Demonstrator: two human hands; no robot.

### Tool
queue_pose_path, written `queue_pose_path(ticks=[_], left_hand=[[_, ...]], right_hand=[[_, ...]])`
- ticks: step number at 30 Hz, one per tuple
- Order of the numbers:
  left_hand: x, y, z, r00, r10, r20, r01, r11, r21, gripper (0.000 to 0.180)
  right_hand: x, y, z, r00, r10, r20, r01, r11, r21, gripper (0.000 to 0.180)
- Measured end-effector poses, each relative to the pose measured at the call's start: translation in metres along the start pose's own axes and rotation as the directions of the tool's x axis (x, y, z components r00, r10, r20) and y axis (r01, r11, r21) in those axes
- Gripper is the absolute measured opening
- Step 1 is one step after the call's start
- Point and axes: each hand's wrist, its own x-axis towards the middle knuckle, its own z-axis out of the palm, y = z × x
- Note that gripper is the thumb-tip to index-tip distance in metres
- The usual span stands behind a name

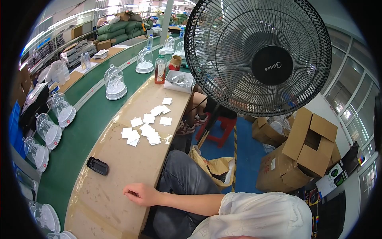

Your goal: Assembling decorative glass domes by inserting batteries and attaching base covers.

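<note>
My right hand (143, 194) rests at the near edge of the tan worktop (107, 199), its fingers loosely curled in and nothing seen in them. Nearest to it, a little further left, lies a small black oblong plastic case (98, 165) with a hollow in its top. Beyond them, several thin white square pieces (148, 118) are scattered, some overlapping in loose piles. My left hand is out of the picture.
A green conveyor belt (91, 109) curves past, carrying clear domes on white bases (115, 82). At the worktop's far end stand a bottle (160, 67) and a white box (174, 87). A large black fan (258, 59) looms above cardboard boxes (294, 151) and a paper bag (215, 163).
</note>
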Motion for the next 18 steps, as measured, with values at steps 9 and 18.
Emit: queue_pose_path(ticks=[9,18], left_hand=[[-0.004,-0.009,0.002,0.999,0.042,0.004,-0.041,0.991,-0.125,0.026],[0.009,-0.01,0.001,0.985,0.166,-0.051,-0.17,0.981,-0.097,0.019]], right_hand=[[0.0,0.0,0.0,1.0,-0.021,-0.018,0.021,0.999,-0.025,0.008],[0.0,0.006,0.001,1.0,-0.003,0.007,0.003,0.999,-0.04,0.009]])
